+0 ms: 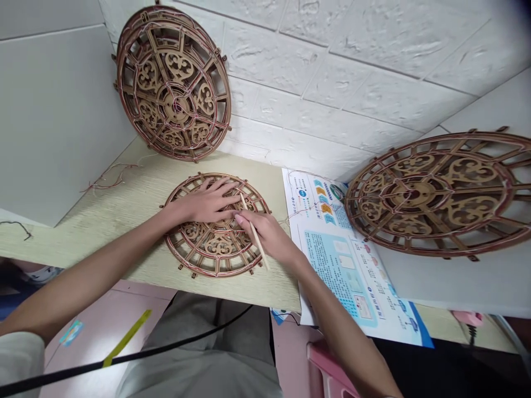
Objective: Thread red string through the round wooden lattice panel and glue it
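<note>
A round brown openwork disc (218, 246), with scroll patterns and reddish wires along its rings and spokes, lies flat on the table in front of me. My left hand (209, 202) rests on its upper part, palm down and fingers spread. Closed round a thin pale wooden stick (258, 243), my right hand (265, 229) sits over the disc's right side. The stick slants from upper left to lower right, its upper end over the disc. Fine wires run from the disc's right edge towards the printed sheets. Both hands cover part of the scrollwork.
Similar wired discs (176, 105) lean against the white brick-pattern wall at back left. Another disc (415, 193) leans at the right, beside printed sheets (340, 276). Loose wires (114, 179) lie on the table's (136, 215) left part. A pink stool (332, 367) stands below.
</note>
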A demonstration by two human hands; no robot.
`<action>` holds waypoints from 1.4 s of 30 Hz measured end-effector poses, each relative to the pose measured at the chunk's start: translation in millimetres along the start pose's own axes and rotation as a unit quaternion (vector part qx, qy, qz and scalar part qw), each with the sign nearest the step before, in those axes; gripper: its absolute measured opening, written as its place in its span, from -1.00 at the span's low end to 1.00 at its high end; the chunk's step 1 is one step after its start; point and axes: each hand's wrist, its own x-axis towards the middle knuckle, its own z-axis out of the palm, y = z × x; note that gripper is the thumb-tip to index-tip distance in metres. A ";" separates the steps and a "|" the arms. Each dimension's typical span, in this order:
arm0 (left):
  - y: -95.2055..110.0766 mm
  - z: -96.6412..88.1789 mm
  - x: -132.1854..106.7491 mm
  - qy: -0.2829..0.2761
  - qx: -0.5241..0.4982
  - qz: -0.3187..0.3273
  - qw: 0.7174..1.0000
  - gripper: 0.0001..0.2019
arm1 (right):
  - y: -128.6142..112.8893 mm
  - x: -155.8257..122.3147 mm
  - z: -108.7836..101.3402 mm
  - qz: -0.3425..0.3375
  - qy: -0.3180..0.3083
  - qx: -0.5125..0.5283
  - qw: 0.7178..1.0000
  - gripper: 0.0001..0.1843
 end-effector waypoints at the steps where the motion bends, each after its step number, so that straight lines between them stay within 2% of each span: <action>1: 0.0 -0.7 0.0 0.007 -0.001 0.000 1.000 -0.42 | -0.2 -0.6 -0.4 0.003 0.006 -0.009 1.000 -0.49; 6: -1.3 -1.3 0.9 0.062 0.000 0.006 0.998 -0.39 | 0.7 -3.3 -6.1 0.005 -0.008 -0.023 1.000 -0.49; 11: -5.0 2.3 1.8 0.100 -0.001 0.015 0.995 -0.37 | 3.9 -4.6 -11.1 -0.013 -0.058 -0.013 0.998 -0.47; 14: -5.0 0.7 1.1 0.110 0.018 -0.008 0.994 -0.27 | 3.8 -4.0 -11.8 -0.016 -0.068 0.011 0.998 -0.48; 17: -3.7 -2.4 0.2 0.122 0.029 -0.042 0.991 -0.19 | 2.4 -2.9 -11.1 -0.006 -0.048 0.022 0.999 -0.51; 21: -5.8 -4.4 1.0 0.140 0.021 -0.051 0.989 -0.36 | -0.3 -1.0 -10.2 0.012 -0.032 0.043 0.998 -0.51; 24: -12.9 -4.2 2.8 0.154 0.034 -0.081 0.984 -0.45 | -2.4 0.5 -9.8 0.014 -0.026 0.059 0.998 -0.51; 28: -24.3 -1.7 7.4 0.160 0.013 -0.128 0.979 -0.48 | -2.6 2.2 -8.2 0.026 -0.033 0.094 0.995 -0.48; 34: -35.2 1.2 18.8 0.171 -0.044 -0.119 0.977 -0.48 | 4.4 4.1 -6.5 0.039 -0.030 0.196 0.979 -0.47; 42: -37.8 0.5 25.7 0.167 -0.048 -0.137 0.975 -0.51 | 13.1 8.4 -1.7 0.046 -0.029 0.246 0.968 -0.51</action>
